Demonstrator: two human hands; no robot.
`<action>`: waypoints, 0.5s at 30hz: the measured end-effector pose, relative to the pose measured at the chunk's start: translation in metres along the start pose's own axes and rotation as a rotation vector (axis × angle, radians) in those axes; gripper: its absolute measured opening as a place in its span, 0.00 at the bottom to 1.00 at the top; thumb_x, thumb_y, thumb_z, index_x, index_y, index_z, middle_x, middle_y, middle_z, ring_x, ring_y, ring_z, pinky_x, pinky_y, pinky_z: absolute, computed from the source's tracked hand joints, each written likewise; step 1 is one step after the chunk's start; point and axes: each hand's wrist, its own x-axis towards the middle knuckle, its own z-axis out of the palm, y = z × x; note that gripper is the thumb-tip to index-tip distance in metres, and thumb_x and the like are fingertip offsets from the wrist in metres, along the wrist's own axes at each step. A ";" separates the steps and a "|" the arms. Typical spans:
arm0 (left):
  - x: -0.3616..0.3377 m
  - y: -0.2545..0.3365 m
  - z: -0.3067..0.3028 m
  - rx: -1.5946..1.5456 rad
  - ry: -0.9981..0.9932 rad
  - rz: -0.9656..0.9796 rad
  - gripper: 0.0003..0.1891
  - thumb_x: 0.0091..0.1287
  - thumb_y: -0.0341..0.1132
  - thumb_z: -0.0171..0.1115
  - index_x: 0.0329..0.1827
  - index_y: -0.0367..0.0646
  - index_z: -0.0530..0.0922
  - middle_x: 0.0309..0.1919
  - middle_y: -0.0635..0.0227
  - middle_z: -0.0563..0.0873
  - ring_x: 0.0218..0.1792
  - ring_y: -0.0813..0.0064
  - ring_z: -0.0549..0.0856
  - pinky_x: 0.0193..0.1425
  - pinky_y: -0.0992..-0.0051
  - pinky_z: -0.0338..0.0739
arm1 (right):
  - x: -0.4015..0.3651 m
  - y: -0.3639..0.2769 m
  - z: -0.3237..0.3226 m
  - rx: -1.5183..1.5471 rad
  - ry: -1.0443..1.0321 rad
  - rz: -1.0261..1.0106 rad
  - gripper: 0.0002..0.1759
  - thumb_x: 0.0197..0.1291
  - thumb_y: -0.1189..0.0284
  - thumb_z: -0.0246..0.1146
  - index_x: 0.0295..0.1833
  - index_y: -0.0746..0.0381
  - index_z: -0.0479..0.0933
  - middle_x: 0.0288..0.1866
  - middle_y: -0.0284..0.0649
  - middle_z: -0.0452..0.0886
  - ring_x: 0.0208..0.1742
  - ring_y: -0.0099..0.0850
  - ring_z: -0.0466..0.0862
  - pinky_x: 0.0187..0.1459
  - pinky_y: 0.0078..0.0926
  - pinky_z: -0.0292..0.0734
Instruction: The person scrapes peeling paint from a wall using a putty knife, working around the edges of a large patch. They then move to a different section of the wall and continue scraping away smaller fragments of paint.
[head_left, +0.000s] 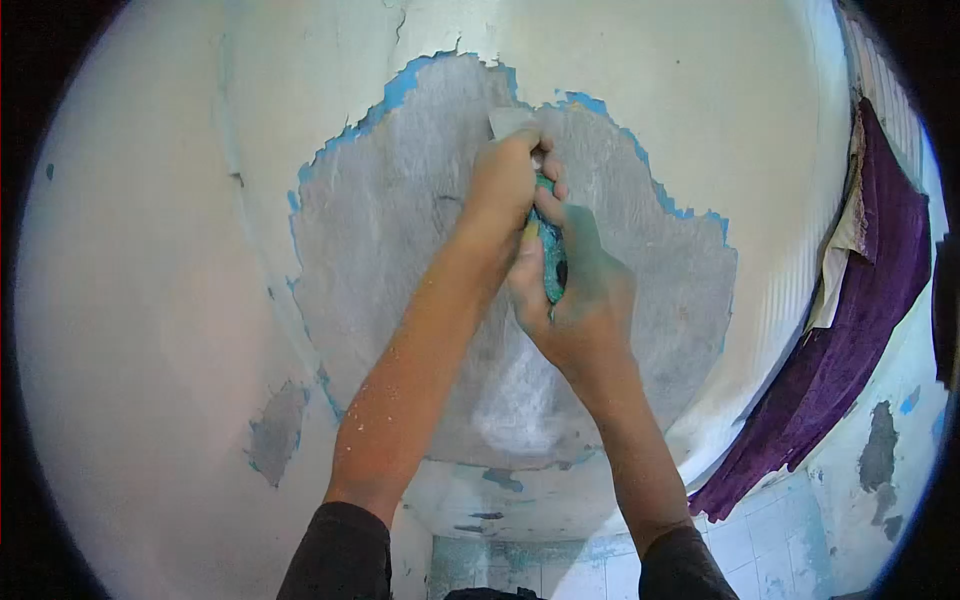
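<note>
A paint scraper (554, 262) with a worn green handle is held up against the wall, its flat pale blade (512, 122) at the upper edge of a bare grey patch (390, 230). My left hand (503, 180) is closed around the scraper's upper part, near the blade. Lower down, my right hand (590, 295) grips the handle, with the thumb and fingers along its sides. Ragged blue and cream paint (400, 88) borders the patch. Part of the scraper is covered by my fingers.
Purple cloth (850, 340) hangs at the right beside a pale, ribbed surface. A smaller grey bare spot (278, 435) shows on the left of the wall. White tiles (575, 580) are below, and another chipped wall area (880, 450) lies at the far right.
</note>
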 end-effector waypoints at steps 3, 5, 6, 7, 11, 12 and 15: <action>-0.006 -0.010 -0.006 0.085 -0.021 0.004 0.08 0.72 0.40 0.51 0.37 0.47 0.73 0.20 0.76 0.75 0.21 0.81 0.74 0.25 0.79 0.70 | -0.007 0.004 0.002 -0.054 0.048 -0.079 0.17 0.63 0.71 0.61 0.57 0.65 0.76 0.30 0.46 0.83 0.22 0.33 0.83 0.27 0.27 0.77; 0.006 -0.007 -0.007 0.070 -0.060 0.055 0.08 0.71 0.40 0.52 0.37 0.47 0.74 0.20 0.75 0.76 0.21 0.80 0.75 0.26 0.79 0.70 | 0.002 0.003 0.003 -0.068 0.014 -0.079 0.17 0.63 0.71 0.60 0.56 0.65 0.75 0.31 0.47 0.83 0.24 0.34 0.84 0.28 0.28 0.77; 0.004 -0.002 -0.003 0.035 -0.040 0.042 0.08 0.71 0.40 0.52 0.37 0.47 0.74 0.21 0.75 0.76 0.21 0.80 0.75 0.26 0.79 0.70 | 0.006 -0.003 -0.002 -0.022 -0.016 -0.058 0.17 0.64 0.70 0.60 0.57 0.65 0.75 0.33 0.49 0.84 0.27 0.36 0.86 0.30 0.28 0.79; 0.002 0.000 -0.002 0.001 -0.017 0.028 0.08 0.71 0.40 0.52 0.36 0.47 0.74 0.21 0.75 0.76 0.21 0.80 0.75 0.26 0.79 0.70 | 0.003 -0.001 -0.002 -0.009 -0.013 -0.049 0.17 0.64 0.69 0.60 0.57 0.65 0.75 0.32 0.49 0.83 0.27 0.36 0.86 0.30 0.28 0.79; 0.001 -0.011 -0.008 0.148 -0.029 0.055 0.08 0.68 0.41 0.54 0.37 0.48 0.74 0.22 0.75 0.76 0.22 0.80 0.75 0.27 0.79 0.70 | -0.007 0.003 -0.004 -0.010 -0.032 -0.035 0.18 0.64 0.68 0.60 0.57 0.66 0.75 0.33 0.49 0.83 0.28 0.36 0.87 0.31 0.29 0.80; 0.004 0.000 -0.003 0.099 -0.013 0.055 0.08 0.68 0.41 0.53 0.37 0.47 0.75 0.22 0.75 0.76 0.22 0.80 0.75 0.27 0.78 0.70 | 0.003 0.002 -0.003 -0.034 -0.038 -0.051 0.18 0.64 0.68 0.60 0.57 0.66 0.75 0.34 0.49 0.84 0.29 0.36 0.87 0.32 0.29 0.80; -0.001 -0.004 -0.001 0.076 0.032 0.038 0.09 0.69 0.41 0.53 0.38 0.47 0.75 0.22 0.75 0.76 0.23 0.80 0.75 0.27 0.78 0.70 | -0.002 -0.002 -0.004 -0.051 -0.053 -0.013 0.18 0.64 0.68 0.60 0.57 0.65 0.76 0.35 0.50 0.84 0.28 0.38 0.86 0.32 0.32 0.80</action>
